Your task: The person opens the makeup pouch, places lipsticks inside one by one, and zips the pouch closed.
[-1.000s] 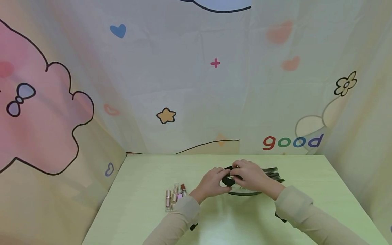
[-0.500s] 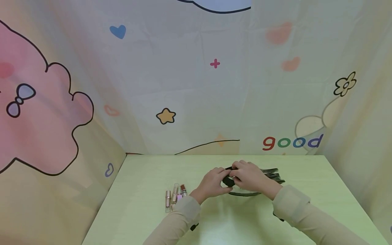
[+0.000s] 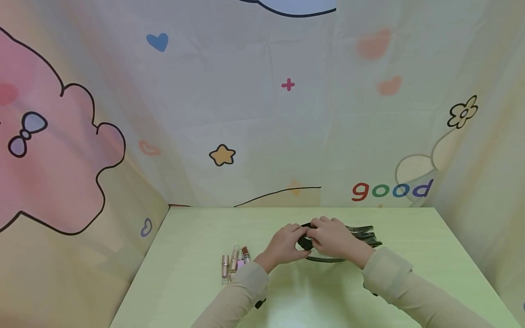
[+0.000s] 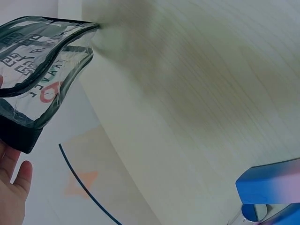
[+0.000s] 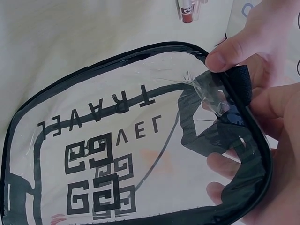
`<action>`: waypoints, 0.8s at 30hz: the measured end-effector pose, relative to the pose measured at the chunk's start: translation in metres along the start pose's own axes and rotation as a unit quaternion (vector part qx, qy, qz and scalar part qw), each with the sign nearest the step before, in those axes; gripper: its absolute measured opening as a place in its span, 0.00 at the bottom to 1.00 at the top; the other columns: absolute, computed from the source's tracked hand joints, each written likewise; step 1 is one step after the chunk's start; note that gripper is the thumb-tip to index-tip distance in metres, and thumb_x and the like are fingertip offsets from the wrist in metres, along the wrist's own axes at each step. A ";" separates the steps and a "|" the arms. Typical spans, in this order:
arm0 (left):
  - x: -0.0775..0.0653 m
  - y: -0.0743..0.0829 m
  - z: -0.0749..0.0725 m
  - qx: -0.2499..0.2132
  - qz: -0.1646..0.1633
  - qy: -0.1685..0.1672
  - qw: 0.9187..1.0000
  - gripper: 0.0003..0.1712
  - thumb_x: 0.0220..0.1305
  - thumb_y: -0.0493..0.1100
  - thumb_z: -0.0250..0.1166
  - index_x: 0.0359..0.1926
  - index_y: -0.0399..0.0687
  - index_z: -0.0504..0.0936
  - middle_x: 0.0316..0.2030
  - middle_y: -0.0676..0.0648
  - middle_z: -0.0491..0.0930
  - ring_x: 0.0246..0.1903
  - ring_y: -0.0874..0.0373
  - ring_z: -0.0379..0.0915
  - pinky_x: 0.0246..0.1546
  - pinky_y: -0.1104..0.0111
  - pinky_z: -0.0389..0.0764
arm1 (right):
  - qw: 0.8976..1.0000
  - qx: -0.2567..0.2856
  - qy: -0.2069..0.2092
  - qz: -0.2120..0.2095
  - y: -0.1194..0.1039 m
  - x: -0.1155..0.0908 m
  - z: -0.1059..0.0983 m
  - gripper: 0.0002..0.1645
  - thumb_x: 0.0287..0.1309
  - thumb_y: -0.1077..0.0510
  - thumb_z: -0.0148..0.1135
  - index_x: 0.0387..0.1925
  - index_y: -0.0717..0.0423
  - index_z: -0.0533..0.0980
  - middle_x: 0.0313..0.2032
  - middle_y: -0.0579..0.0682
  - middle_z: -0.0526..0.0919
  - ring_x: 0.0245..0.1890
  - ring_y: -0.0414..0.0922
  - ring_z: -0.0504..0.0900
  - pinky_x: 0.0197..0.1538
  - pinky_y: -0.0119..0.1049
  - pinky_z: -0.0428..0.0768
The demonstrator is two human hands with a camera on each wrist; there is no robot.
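A clear travel bag with black trim and dark lettering stands at the back of the table, right of the middle. My left hand grips its left end, thumb on the black edge in the right wrist view. My right hand holds the bag's upper black edge with curled fingers, close to the left hand's fingertips. Some fingertips show through the plastic in the right wrist view. In the left wrist view the bag bulges, with a gap between its two dark edges. Whether a zip pull is pinched is hidden.
Several lipstick tubes lie left of my left forearm on the pale table. Blue-and-pink boxes show near a clear tube in the left wrist view. A printed curtain rises behind the table's back edge.
My right hand and sleeve have shifted slightly left along the bag. My left hand, the bag and the lipsticks have stayed almost still.
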State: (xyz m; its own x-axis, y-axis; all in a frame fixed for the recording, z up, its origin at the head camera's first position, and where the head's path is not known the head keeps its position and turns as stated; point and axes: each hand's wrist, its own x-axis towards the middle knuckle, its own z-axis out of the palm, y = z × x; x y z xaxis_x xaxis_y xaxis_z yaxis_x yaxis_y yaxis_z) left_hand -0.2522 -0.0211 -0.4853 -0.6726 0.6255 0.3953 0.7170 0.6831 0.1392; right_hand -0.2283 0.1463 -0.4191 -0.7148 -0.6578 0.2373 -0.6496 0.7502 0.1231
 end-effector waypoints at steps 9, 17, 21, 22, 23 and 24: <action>0.000 -0.001 0.002 0.000 0.001 0.006 1.000 0.26 0.48 0.55 0.64 0.50 0.54 0.74 0.36 0.56 0.76 0.35 0.63 0.70 0.37 0.75 0.73 | 1.000 -0.020 -0.002 -0.004 -0.001 0.000 0.002 0.04 0.49 0.56 0.57 0.24 0.50 0.77 0.27 0.46 0.75 0.27 0.44 0.70 0.28 0.40 0.72; 0.000 -0.001 0.001 -0.001 0.000 0.005 1.000 0.25 0.47 0.55 0.64 0.48 0.54 0.75 0.36 0.56 0.76 0.35 0.63 0.70 0.37 0.75 0.73 | 1.000 -0.005 -0.022 -0.003 0.000 0.000 0.003 0.03 0.48 0.56 0.56 0.23 0.48 0.73 0.29 0.46 0.75 0.28 0.43 0.71 0.30 0.40 0.72; -0.001 -0.001 0.001 -0.007 -0.004 0.002 1.000 0.25 0.47 0.55 0.64 0.47 0.54 0.75 0.36 0.56 0.76 0.34 0.63 0.70 0.36 0.75 0.73 | 0.999 0.019 -0.033 0.000 0.001 0.001 0.002 0.05 0.46 0.58 0.55 0.20 0.47 0.70 0.29 0.45 0.74 0.29 0.43 0.70 0.29 0.38 0.70; -0.001 -0.001 0.001 -0.008 -0.004 0.002 1.000 0.24 0.47 0.55 0.64 0.47 0.54 0.75 0.36 0.55 0.76 0.34 0.63 0.70 0.36 0.75 0.73 | 0.999 0.025 -0.033 0.000 0.001 0.001 0.002 0.06 0.46 0.59 0.55 0.19 0.47 0.69 0.30 0.45 0.74 0.28 0.43 0.70 0.29 0.38 0.69; -0.001 -0.001 0.002 -0.010 -0.005 0.002 1.000 0.24 0.47 0.55 0.64 0.47 0.54 0.75 0.36 0.55 0.76 0.34 0.63 0.70 0.36 0.75 0.73 | 0.999 0.029 -0.034 0.000 0.001 0.001 0.001 0.06 0.47 0.59 0.55 0.19 0.47 0.69 0.30 0.45 0.74 0.29 0.43 0.70 0.29 0.38 0.69; -0.002 -0.001 0.002 -0.011 -0.005 0.002 1.000 0.24 0.48 0.55 0.64 0.47 0.54 0.75 0.35 0.55 0.76 0.34 0.63 0.70 0.36 0.75 0.73 | 0.999 0.032 -0.034 -0.002 0.001 0.001 0.000 0.07 0.47 0.59 0.55 0.19 0.47 0.69 0.30 0.45 0.75 0.28 0.43 0.70 0.28 0.38 0.69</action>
State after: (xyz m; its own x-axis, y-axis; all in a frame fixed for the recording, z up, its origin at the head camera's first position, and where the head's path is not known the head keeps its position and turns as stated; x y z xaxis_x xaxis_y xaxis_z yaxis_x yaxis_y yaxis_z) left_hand -0.2523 -0.0222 -0.4878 -0.6783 0.6176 0.3981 0.7147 0.6802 0.1626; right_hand -0.2300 0.1462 -0.4191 -0.7270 -0.6648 0.1716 -0.6657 0.7437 0.0609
